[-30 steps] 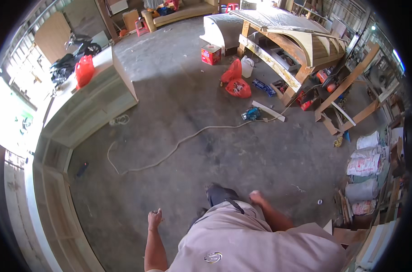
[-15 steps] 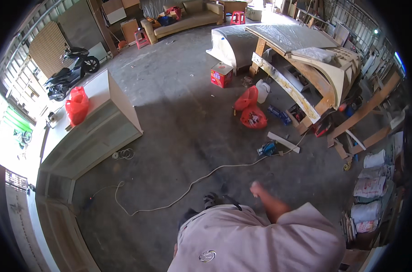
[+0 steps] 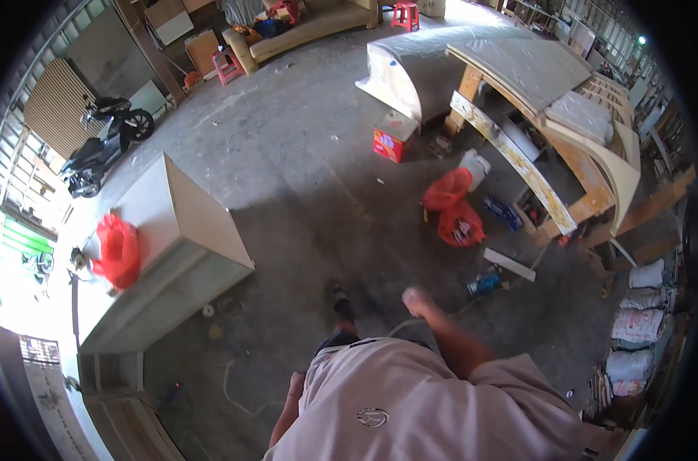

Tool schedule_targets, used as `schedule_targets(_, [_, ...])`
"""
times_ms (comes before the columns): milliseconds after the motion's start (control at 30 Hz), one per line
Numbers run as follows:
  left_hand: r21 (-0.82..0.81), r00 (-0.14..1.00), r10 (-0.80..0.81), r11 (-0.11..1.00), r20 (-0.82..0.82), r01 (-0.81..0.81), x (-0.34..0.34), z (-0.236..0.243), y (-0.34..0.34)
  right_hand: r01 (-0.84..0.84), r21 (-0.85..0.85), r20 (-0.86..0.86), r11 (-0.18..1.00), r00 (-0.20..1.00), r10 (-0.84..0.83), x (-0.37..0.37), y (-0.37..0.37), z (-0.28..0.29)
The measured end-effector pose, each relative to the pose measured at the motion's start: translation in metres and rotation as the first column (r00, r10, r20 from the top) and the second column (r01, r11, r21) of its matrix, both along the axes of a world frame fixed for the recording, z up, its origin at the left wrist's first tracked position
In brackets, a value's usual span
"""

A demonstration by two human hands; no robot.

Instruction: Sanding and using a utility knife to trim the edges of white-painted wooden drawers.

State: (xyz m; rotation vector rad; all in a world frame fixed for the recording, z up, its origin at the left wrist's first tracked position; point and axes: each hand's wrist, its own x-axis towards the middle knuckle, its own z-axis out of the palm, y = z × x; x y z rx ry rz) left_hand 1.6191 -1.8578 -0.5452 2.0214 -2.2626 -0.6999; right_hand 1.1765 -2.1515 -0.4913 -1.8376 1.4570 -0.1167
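Note:
My right hand (image 3: 416,302) hangs in front of me over the concrete floor, somewhat blurred. Its fingers look curled into a fist, and no object shows in it. On the other side, beside my torso, my left hand (image 3: 296,383) is only partly in view. The fingers there are hidden, so what they do does not show. Nearest the right hand, a pale cable (image 3: 402,326) crosses the floor. Farther right lie a blue power tool (image 3: 485,282) and a white strip of board (image 3: 510,263). One foot (image 3: 336,293) steps forward below me.
A pale curved cabinet (image 3: 210,223) stands left with a red plastic bag (image 3: 117,252) on top. Open red bags (image 3: 462,224), a white jug (image 3: 477,166) and a red tin (image 3: 393,142) sit by a curved wooden frame (image 3: 518,157). Stacked sacks (image 3: 638,326) line the right side.
My view has shifted: the left cabinet looks closer, and the bags and tool sit farther right. One foot has come forward. More of my left arm shows, and the right hand has swung slightly.

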Motion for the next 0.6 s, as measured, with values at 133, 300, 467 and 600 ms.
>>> schedule_targets(133, [0.545, 0.984, -0.107, 0.838, 0.144, 0.011, 0.085, 0.037, -0.182, -0.210, 0.356, -0.492, 0.911, 0.787, 0.374, -0.089, 0.038, -0.093])
schedule_targets(300, [0.370, 0.966, -0.003, 0.924, 0.259, -0.097, 0.172, 0.074, -0.430, 0.492, 0.516, -0.152, 0.701, 0.858, -0.490, -0.162, 0.027, -0.118])
schedule_targets(467, [0.223, 0.851, 0.513, 0.848, -0.114, -0.481, 0.166, 0.154, -0.620, 0.583, 0.441, -0.203, 0.683, 0.806, -0.557, -0.091, -0.034, -0.123])
schedule_targets(600, [0.269, 0.870, 0.473, 0.864, -0.139, -0.427, 0.160, 0.142, -0.715, 0.339, 0.467, -0.325, 0.817, 0.925, -0.199, -0.032, -0.175, -0.128])
